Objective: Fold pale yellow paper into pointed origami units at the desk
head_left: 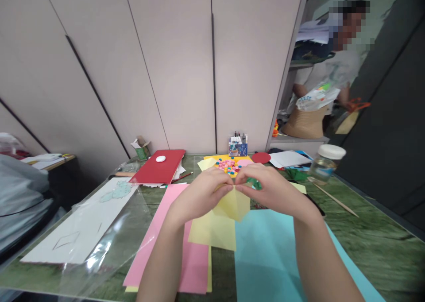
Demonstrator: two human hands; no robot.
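Between them, my left hand (206,191) and my right hand (265,187) pinch the top edge of a small yellow sheet of paper (232,204), fingertips almost meeting. The sheet hangs down with a crease near its middle. Below it lies a larger pale yellow sheet (214,231), partly over pink paper (195,271) on the left. Blue paper (265,257) spreads under my right forearm. Just beyond my hands sits a pile of pink, yellow and blue small pieces (229,164) on an orange-yellow sheet, partly hidden by my fingers.
A red folder (159,167) bears a white round object (160,159). White paper with a drawing (79,222) and clear plastic film lie left. At right stand a lidded jar (325,164) and a wooden stick (335,200). A pen box (238,146) is at the back; a person (341,67) stands beyond.
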